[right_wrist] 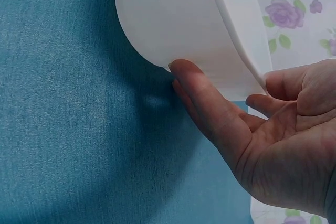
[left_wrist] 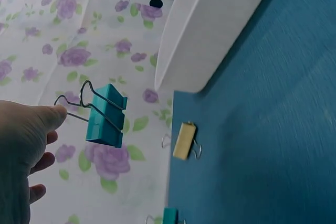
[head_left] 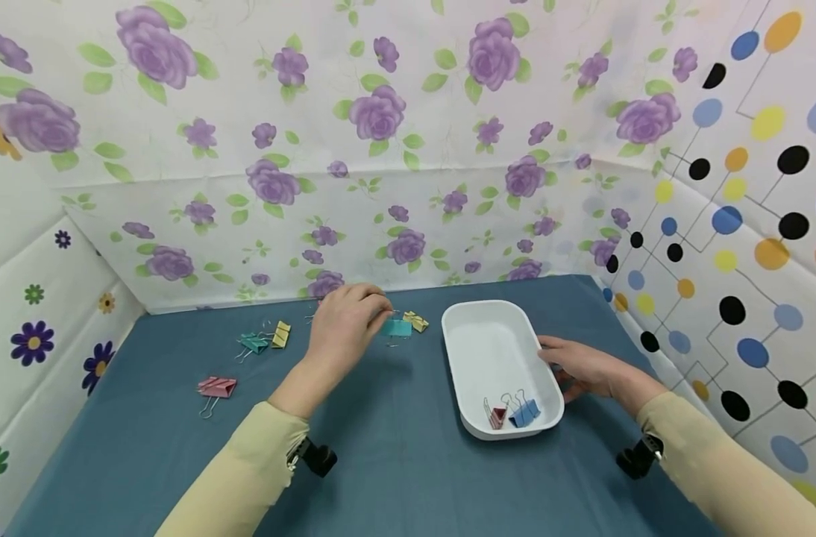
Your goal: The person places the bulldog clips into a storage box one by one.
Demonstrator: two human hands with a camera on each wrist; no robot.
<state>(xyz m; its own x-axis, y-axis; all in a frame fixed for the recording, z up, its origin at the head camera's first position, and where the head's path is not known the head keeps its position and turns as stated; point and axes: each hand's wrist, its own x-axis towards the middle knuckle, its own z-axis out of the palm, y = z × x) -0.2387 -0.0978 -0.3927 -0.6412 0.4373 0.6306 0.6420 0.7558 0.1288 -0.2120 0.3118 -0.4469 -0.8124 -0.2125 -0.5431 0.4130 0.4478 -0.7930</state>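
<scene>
My left hand (head_left: 347,321) pinches a teal binder clip (left_wrist: 106,116) by a wire handle, the clip hanging above the table near the back. At the right side of a white tray (head_left: 451,358), my right hand (head_left: 585,367) grips it, with fingers at the rim and the thumb against the outer wall in the right wrist view. Inside the tray's near end lie a red binder clip (head_left: 496,418) and a blue binder clip (head_left: 525,413). A yellow binder clip (head_left: 416,321) lies on the table just beyond the held clip.
Left on the blue cloth-covered table (head_left: 394,477) lie a pink binder clip (head_left: 217,387), a teal one (head_left: 253,343) and a yellow one (head_left: 281,335). A flowered sheet (head_left: 408,209) rises behind the table, and a dotted sheet (head_left: 710,261) stands at right.
</scene>
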